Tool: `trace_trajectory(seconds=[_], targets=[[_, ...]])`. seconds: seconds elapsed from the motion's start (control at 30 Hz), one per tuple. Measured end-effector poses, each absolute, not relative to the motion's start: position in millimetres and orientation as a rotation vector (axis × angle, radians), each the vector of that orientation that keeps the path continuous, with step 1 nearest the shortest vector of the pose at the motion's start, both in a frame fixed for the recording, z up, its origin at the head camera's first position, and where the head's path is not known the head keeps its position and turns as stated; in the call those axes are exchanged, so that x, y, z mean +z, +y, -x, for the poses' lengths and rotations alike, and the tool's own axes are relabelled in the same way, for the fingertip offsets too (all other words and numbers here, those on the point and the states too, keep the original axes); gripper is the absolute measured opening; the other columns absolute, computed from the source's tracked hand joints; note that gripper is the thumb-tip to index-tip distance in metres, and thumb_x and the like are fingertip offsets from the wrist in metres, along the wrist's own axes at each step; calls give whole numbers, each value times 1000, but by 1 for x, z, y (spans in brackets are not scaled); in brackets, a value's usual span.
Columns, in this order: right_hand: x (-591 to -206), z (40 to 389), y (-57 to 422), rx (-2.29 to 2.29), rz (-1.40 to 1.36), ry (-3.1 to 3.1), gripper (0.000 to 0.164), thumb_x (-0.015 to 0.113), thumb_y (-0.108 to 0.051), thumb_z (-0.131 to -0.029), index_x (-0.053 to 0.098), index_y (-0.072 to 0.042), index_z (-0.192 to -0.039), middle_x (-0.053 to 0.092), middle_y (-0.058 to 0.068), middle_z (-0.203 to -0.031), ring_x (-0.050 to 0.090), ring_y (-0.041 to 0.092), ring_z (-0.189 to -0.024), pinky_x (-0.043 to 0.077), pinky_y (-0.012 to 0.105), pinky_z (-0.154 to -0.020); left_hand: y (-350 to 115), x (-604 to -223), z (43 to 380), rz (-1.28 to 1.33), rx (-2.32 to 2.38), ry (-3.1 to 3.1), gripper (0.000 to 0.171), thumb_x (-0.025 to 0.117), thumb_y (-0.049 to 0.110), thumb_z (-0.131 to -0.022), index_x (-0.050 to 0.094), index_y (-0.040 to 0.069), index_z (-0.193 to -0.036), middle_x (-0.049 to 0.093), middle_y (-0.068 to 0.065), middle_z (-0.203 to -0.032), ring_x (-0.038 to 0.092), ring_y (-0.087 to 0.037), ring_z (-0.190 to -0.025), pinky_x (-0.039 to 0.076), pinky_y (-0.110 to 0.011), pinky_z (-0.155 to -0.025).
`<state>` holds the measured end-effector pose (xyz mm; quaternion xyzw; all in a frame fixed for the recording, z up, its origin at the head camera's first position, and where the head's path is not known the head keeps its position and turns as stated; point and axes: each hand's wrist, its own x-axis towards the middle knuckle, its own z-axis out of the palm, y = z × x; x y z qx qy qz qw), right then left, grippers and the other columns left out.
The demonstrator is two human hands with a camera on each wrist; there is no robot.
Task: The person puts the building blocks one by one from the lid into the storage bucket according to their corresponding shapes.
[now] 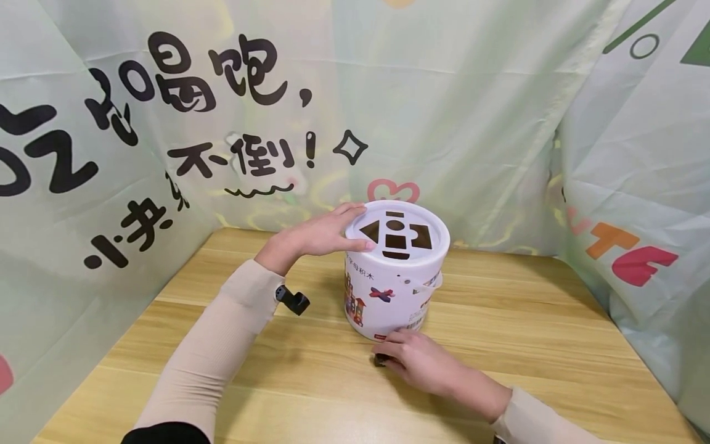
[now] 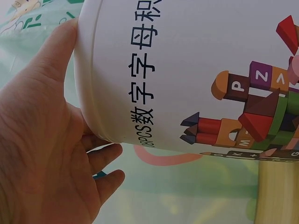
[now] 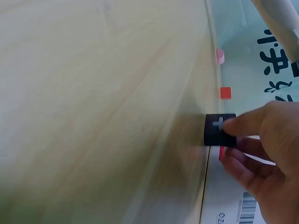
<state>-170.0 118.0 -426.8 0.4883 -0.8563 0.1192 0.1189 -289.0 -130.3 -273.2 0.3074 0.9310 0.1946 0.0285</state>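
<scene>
A person in beige sleeves (image 1: 191, 364) works with both hands at a pale wooden table (image 1: 527, 320), where a white cylindrical bucket (image 1: 388, 311) printed with coloured building blocks stands upright. The left hand (image 1: 322, 235) is spread, thumb and fingers laid against the left rim of the bucket's white round lid (image 1: 417, 216), which is cut with dark shaped openings. At the bucket's near foot, the right hand (image 1: 424, 362) pinches a small black block (image 3: 212, 135) marked with a white plus sign, held between thumb and bent fingers; whether it touches the tabletop cannot be told. Pale green cloth (image 1: 471, 123) bearing black lettering hangs along the far side.
</scene>
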Motion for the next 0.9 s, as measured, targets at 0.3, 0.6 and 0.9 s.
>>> trace_trajectory(seconds=[0.3, 0.6, 0.9], targets=[[-411, 168, 128, 511, -1479, -2541, 27, 74, -15, -87, 71, -11, -114, 63, -6, -98, 58, 6, -85, 52, 22, -75, -130, -272, 288, -945, 607, 2866, 98, 55, 71, -85, 19, 16, -158, 13, -4, -163, 25, -28, -143, 28, -51, -112], [-368, 168, 138, 599, -1448, -2493, 25, 71, -17, -90, 69, -16, -115, 64, -9, -108, 60, 7, -97, 54, 29, -80, -130, -272, 289, -943, 605, 2868, 98, 56, 70, -85, 18, 16, -158, 13, -4, -162, 27, -27, -143, 28, -49, -112], [-325, 168, 147, 699, -1448, -2444, 27, 70, -13, -91, 68, -16, -117, 64, -7, -112, 59, 7, -93, 53, 27, -73, -130, -272, 290, -941, 594, 2877, 97, 56, 70, -85, 20, 17, -158, 15, -2, -162, 27, -26, -143, 28, -48, -112]])
